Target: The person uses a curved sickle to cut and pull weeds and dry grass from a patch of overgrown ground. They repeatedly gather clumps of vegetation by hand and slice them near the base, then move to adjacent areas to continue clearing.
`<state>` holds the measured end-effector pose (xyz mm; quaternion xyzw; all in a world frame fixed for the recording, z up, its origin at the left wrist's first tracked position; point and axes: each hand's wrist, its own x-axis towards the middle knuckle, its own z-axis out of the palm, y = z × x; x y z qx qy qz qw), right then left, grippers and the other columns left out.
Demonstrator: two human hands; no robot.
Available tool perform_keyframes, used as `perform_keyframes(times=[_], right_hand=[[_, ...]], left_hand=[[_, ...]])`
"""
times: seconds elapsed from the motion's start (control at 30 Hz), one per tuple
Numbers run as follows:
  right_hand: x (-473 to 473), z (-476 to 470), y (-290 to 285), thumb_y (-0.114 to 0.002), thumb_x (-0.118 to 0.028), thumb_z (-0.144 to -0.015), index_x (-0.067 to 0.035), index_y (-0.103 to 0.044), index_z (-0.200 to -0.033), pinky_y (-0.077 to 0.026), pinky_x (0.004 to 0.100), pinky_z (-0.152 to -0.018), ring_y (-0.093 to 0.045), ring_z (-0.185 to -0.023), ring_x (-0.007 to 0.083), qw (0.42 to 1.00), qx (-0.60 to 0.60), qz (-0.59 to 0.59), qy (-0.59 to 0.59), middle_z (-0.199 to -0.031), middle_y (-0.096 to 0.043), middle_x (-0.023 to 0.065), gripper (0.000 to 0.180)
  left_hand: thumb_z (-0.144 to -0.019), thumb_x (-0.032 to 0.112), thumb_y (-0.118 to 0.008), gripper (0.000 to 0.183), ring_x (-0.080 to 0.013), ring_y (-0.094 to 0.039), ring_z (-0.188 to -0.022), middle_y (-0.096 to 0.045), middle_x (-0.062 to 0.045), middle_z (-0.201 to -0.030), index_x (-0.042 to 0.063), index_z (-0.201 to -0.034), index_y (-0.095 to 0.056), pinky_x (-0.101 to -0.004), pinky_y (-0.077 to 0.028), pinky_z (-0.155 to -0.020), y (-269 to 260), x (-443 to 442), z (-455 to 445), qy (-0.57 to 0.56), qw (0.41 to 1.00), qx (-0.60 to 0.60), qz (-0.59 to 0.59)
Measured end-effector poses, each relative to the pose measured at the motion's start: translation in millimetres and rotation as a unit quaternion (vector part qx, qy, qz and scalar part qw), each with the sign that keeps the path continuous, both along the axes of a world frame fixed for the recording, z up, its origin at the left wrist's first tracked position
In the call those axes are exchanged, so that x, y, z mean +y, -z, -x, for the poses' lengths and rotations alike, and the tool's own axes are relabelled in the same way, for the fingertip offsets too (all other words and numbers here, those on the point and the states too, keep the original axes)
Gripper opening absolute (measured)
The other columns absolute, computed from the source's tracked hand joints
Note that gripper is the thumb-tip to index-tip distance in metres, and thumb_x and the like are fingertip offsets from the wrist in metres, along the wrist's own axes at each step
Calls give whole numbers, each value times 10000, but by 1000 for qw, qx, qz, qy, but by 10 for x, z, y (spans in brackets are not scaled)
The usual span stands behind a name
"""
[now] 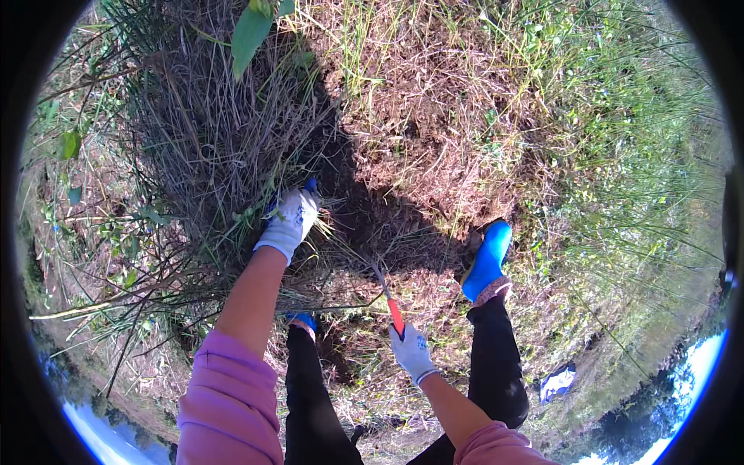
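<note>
My left hand point(293, 215), in a white and blue work glove, is closed around a bunch of grass stems point(325, 224) at the edge of a large heap of cut dry grass point(215, 133). Lower and to the right, my right hand point(411, 349), gloved the same way, grips the orange handle point(396, 317) of a hand tool. Its narrow metal part point(381, 279) points up and left to shaded soil; its far end is hard to make out among the stems, so I cannot tell the exact kind of tool.
My blue shoe point(490, 256) stands on the right; the other shoe point(303, 318) is partly hidden by stalks. A long bare branch point(116, 305) lies at the left. Tall green grass point(633, 174) grows at the right. A white and dark item point(558, 383) lies at the lower right.
</note>
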<state>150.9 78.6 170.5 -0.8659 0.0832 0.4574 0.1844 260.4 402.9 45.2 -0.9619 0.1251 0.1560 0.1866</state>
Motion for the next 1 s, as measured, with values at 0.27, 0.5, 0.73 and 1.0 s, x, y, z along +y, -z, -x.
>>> perform_keyframes(times=[0.27,0.5,0.73,1.0], right_hand=[[1160,-1504,39,-547,-324,-862,-8,-531,-860,-436,427,-534,-576,-589,369,988,-114,-101,4,-656,-587,189,316],[152,249,2,-553,-393,-838,-30,-553,-965,-470,416,-649,-608,-666,345,985,102,29,-134,-723,-610,183,385],[1284,-1143,158,-536,-350,-863,-19,-520,-838,-443,423,-548,-575,-593,349,992,-75,-104,-9,-641,-575,187,332],[610,239,2,-464,-440,-872,-52,-499,-1063,-477,456,-697,-611,-764,385,982,114,-13,-148,-799,-618,221,433]], left_hand=[[-806,120,-495,437,-205,-571,-876,-530,-166,-1170,-12,-1222,-462,-325,-459,-777,-155,194,229,0,998,-42,-50],[-827,85,-452,498,-245,-590,-892,-577,-148,-1050,47,-1317,-372,-371,-485,-799,-126,400,419,-167,977,131,-2],[-821,114,-463,336,-245,-576,-826,-573,-111,-949,65,-1153,-489,-368,-481,-695,-148,464,653,-137,990,-6,-18],[-804,192,-539,83,-196,-588,-685,-602,-61,-794,147,-863,-575,-325,-462,-524,186,1076,1635,7,994,9,-109]])
